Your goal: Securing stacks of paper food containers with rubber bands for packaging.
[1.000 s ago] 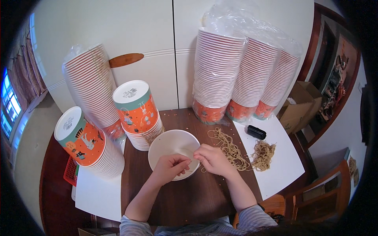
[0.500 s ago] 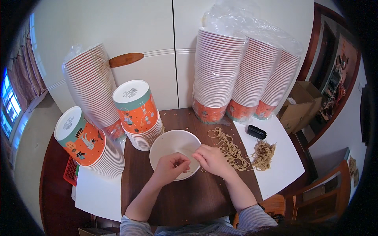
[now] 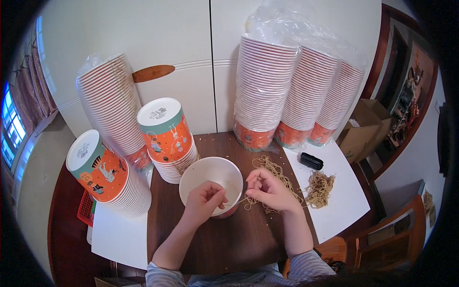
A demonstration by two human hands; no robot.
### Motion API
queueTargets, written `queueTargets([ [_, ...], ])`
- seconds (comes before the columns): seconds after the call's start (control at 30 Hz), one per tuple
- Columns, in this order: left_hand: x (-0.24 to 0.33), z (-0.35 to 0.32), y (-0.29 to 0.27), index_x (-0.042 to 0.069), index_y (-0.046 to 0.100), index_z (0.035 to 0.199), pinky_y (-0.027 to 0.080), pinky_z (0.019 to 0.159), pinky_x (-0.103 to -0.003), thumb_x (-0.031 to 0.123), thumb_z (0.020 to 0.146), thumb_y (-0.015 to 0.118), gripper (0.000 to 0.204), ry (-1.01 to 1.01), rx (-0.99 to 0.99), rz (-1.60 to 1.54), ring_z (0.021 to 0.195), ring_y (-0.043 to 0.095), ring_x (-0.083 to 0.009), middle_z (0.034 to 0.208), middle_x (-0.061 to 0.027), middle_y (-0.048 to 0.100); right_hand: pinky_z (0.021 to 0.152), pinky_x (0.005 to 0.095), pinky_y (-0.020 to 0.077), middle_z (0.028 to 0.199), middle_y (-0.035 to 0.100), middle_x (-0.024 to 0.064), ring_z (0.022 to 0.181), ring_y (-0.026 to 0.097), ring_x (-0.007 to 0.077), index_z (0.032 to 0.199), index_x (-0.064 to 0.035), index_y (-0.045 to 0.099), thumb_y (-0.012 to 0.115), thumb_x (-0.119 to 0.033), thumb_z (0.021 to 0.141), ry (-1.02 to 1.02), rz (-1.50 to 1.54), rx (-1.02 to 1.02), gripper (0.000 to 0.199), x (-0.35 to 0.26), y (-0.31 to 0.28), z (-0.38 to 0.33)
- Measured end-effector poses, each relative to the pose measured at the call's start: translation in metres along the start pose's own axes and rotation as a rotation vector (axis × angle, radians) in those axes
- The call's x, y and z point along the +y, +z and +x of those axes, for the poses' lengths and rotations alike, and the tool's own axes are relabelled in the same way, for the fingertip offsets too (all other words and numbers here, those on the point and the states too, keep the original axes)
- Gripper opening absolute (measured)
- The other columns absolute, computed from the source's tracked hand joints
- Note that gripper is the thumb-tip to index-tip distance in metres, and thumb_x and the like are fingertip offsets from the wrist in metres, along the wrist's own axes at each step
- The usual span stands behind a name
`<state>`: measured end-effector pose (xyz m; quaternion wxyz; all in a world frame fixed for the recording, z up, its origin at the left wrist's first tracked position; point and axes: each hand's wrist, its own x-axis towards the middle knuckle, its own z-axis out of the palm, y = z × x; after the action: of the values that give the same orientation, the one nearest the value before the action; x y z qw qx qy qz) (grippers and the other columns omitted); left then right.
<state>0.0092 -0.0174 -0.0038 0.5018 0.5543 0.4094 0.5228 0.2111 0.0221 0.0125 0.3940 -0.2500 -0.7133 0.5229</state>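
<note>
In the head view, both bare hands work near each other over a dark tabletop. The left hand [image 3: 204,203] is at the near edge of the bucket [image 3: 209,173], fingers curled in, thumb and forefinger drawn close; from here I can't tell whether they pinch anything. The right hand [image 3: 273,191] is just off the bucket's right side, curled loosely, a gap between thumb and forefinger, and I see nothing held in it.

The bucket stands mouth up, mostly just beyond the left hand, which covers part of its near rim. The string [image 3: 276,168] lies tangled beyond and partly under the right hand, and a thin strand shows between that hand and the rim. A second bundle [image 3: 320,189] lies to the right of the right hand, with a black case [image 3: 311,161] beyond it. Two upturned stacks, a near one [image 3: 109,179] and a far one [image 3: 166,138], stand to the left of the left hand.

The step looks to me like fine fingerwork with the strand. I'd steady the bucket lightly with the left palm, pick the strand between right thumb and forefinger close to the rim, and lift it clear of the tangle; a hard tug might snag the loops or tip the bucket.
</note>
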Motion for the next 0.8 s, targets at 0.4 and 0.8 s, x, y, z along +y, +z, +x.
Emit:
queueTargets([
  [0.4,-0.004,-0.007,0.012,0.0,0.057,0.083,0.04,0.05,-0.017,0.009,0.082,0.056,0.009,0.038,-0.072,0.18,0.056,0.051,-0.0032,0.066,-0.0009,0.057,0.068,0.0209,0.044,0.091,0.048,0.0072,0.076,0.053,0.0116,0.084,-0.0025,0.05,0.046,0.009,0.079,-0.245,0.112,-0.042,0.013,-0.01,0.014,-0.004],
  [0.8,0.0,-0.011,0.008,0.0,0.06,0.087,0.038,0.052,-0.017,0.012,0.084,0.055,0.014,-0.037,-0.225,0.098,0.059,0.048,-0.0021,0.067,0.0019,0.055,0.067,0.0239,0.0422,0.086,0.054,0.005,0.079,0.054,0.0142,0.075,-0.0034,0.054,0.049,0.006,0.076,-0.316,-0.093,0.037,0.011,-0.002,0.021,0.005],
])
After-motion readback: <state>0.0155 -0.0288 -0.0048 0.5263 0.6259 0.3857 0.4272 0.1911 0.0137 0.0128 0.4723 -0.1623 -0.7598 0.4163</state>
